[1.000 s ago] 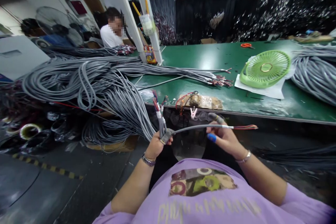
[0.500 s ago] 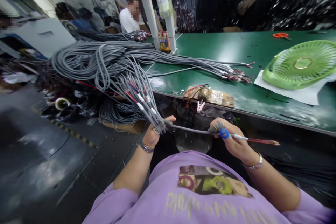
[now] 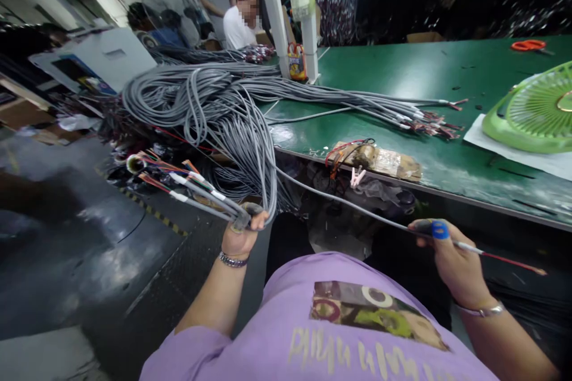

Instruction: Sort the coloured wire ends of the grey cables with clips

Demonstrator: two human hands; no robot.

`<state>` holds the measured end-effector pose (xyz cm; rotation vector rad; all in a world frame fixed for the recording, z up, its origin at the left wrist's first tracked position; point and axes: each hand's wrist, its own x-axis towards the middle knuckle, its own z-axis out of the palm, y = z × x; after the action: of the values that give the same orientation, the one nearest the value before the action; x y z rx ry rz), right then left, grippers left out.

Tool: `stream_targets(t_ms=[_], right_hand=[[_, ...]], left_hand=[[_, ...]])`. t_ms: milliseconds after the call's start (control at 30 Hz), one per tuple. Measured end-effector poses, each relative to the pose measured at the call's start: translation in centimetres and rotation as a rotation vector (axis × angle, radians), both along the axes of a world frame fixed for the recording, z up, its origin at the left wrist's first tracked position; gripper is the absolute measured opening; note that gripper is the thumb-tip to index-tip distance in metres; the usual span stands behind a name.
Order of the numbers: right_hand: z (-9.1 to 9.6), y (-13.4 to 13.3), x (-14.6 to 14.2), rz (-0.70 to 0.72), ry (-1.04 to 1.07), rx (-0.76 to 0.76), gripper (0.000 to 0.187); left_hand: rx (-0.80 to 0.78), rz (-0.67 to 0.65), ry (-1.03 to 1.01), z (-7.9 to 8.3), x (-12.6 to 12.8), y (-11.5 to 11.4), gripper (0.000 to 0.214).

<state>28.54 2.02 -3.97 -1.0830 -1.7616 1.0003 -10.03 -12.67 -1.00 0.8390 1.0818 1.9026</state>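
My left hand (image 3: 243, 229) is closed round a bundle of grey cables (image 3: 208, 199), whose white-banded ends with coloured wires point to the left. From that hand the cables loop up toward a big grey coil (image 3: 187, 92) lying over the table's edge. My right hand (image 3: 449, 253) pinches one single grey cable (image 3: 348, 205) close to its end, with blue tape on a finger. Past the fingers, the cable's white band and bare red wires (image 3: 513, 261) stick out to the right. This cable stretches slightly slack back to the hanging loops.
On the green table (image 3: 393, 65) lie more grey cables (image 3: 357, 101), a wooden block with wires (image 3: 384, 162), a green fan (image 3: 536, 110) and orange scissors (image 3: 529, 46). A white post (image 3: 274, 12) rises at the back. Two people (image 3: 241, 21) are behind it.
My right hand has drawn the single cable farther right, away from the bundle. My left hand has moved left and turned the bundle's ends leftward. The view has shifted left.
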Motion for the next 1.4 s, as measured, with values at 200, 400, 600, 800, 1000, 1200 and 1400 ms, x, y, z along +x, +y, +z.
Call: stream_targets(t_ms=[200, 400, 600, 800, 1000, 1200, 1400], right_hand=[[2.2, -1.5, -6.6, 0.600, -0.234, 0.096, 0.020], [2.8, -0.6, -18.4, 0.840, -0.084, -0.027, 0.020], [0.6, -1.4, -25.6, 0.890, 0.033, 0.075, 0.003], [-0.1, -2.0, -25.2, 0.823, -0.064, 0.271, 0.012], [-1.0, 0.4, -22.9, 0.628, -0.161, 0.398, 0.034], [-1.4, 1.3, -21.2, 0.513, 0.027, 0.270, 0.015], [2.0, 0.5, -18.9, 0.402, 0.222, 0.087, 0.027]], left_hand=[[0.001, 0.003, -0.018, 0.1, 0.9, 0.9, 0.033], [0.003, 0.019, -0.049, -0.1, 1.9, 1.3, 0.046], [0.045, 0.073, -0.029, -0.3, 2.8, 1.3, 0.051], [0.059, 0.151, -0.020, -0.5, 3.5, 1.9, 0.044], [0.085, 0.382, -0.116, 0.2, 2.3, 1.6, 0.025], [0.004, 0.282, 0.052, 0.2, 0.9, 0.3, 0.028], [-0.287, -0.065, 0.505, -1.5, 3.5, 2.6, 0.046]])
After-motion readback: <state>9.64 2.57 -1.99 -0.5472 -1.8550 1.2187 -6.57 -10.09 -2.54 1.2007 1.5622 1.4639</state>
